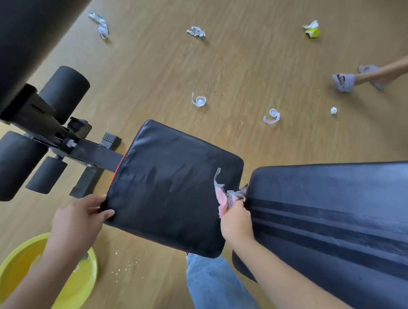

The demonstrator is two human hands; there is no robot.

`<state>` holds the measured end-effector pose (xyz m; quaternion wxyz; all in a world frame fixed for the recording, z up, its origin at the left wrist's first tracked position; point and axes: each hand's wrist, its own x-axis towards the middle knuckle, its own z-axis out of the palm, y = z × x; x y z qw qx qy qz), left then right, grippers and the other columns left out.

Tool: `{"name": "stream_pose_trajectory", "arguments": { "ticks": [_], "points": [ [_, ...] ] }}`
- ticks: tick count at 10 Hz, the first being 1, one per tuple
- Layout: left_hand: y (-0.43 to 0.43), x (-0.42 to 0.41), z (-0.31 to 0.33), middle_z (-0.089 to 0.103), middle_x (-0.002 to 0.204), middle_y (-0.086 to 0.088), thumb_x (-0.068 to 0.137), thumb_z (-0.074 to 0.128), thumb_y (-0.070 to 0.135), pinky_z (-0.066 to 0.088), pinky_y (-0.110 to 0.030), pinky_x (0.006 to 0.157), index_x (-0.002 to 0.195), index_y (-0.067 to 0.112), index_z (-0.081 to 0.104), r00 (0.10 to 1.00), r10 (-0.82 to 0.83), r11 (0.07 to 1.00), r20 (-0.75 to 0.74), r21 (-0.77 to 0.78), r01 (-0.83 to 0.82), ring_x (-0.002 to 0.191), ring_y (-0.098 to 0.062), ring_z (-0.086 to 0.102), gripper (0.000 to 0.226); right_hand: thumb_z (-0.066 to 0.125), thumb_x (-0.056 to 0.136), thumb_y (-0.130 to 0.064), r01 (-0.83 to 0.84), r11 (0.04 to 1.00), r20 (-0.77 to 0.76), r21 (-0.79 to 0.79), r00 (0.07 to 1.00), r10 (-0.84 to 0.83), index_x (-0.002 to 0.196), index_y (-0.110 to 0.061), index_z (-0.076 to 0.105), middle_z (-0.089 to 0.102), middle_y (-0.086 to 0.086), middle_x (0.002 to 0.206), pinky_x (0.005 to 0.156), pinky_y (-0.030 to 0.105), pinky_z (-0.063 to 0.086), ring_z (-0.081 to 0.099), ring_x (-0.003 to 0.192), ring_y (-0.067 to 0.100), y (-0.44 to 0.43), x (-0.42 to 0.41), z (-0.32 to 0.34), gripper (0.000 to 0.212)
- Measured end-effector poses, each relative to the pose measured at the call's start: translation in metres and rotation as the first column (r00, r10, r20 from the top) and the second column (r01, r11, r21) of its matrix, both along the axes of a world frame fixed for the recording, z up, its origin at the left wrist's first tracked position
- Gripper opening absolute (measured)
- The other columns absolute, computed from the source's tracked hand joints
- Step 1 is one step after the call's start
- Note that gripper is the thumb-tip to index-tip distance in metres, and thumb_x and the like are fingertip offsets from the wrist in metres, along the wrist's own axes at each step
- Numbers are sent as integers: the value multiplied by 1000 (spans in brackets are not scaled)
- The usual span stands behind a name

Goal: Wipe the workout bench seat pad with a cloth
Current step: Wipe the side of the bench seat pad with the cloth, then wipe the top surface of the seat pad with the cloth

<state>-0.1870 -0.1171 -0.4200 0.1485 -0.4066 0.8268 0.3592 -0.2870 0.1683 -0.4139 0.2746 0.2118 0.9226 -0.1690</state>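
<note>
My right hand point(235, 222) is curled shut around a bunched cloth point(227, 195), pink on one side with a grey mesh on the other. The cloth pokes out past my knuckles and a thin strip of it trails onto the seat pad point(174, 187). This hand sits right at the narrow gap where the seat pad meets the long back pad point(339, 219), at the seat pad's right edge.

From this hand the seat pad lies to the left and slightly away from me. It is a black, roughly square cushion, tilted in view, with its long axis running from the gap near my right hand toward the bench's metal frame point(92, 153) and foam rollers point(64, 92) at far left. Its surface shows dull streaks, which I judge to be damp wipe marks. The coming stroke would, I think, sweep leftward across the pad, and my right hand is the nearer one for that since it has the cloth.

My left hand point(80, 218) grips the seat pad's near-left corner, fingers bent over the edge and thumb on top, steadying it and holding nothing else.

Farther out, a yellow basin point(13, 276) rests on the wooden floor point(241, 60) at lower left. My jeans leg point(214, 288) shows below the pad. Crumpled paper scraps point(196, 31) litter the floor, and another person's feet in pale slippers point(344, 81) stand at far right.
</note>
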Motion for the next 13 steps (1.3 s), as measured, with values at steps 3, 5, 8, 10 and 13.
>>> {"name": "stream_pose_trajectory", "arguments": {
  "ticks": [3,5,8,10,13],
  "points": [
    [-3,15,0,78,107,-2,79,80,13,46,-28,90,121,20,72,994,-8,999,-112,43,13,106,-21,71,44,44,103,-19,626,769,131,-129,780,-612,118,1,63,64,16,106,92,37,46,55,108,35,-3,93,-9,31],
    [-2,18,-4,76,98,11,79,79,10,47,-27,92,121,18,73,988,14,999,-151,36,-9,104,-18,71,43,45,102,-2,802,431,445,-414,592,-672,110,6,58,61,15,84,90,48,55,62,78,29,-65,111,-15,18],
    [-4,24,-7,74,75,11,80,76,14,45,-12,65,97,26,80,968,52,996,-247,82,-32,79,-15,71,21,52,101,-29,913,195,745,-359,406,-528,90,-22,54,63,-2,82,56,21,44,59,67,17,-215,98,-31,13],
    [-9,25,-9,79,81,1,82,74,12,54,-30,77,90,19,81,964,151,981,-221,153,-118,78,-18,70,13,50,103,-25,924,114,617,-364,331,-714,127,-17,56,60,9,135,94,38,52,58,125,29,-218,90,-20,26],
    [5,108,19,77,89,17,74,79,0,56,-20,80,106,24,78,864,367,928,-344,195,-317,85,3,71,40,79,70,-55,-290,868,84,-403,933,351,66,-18,74,63,-7,56,53,10,43,54,55,7,-136,107,55,38]
  ]
}}
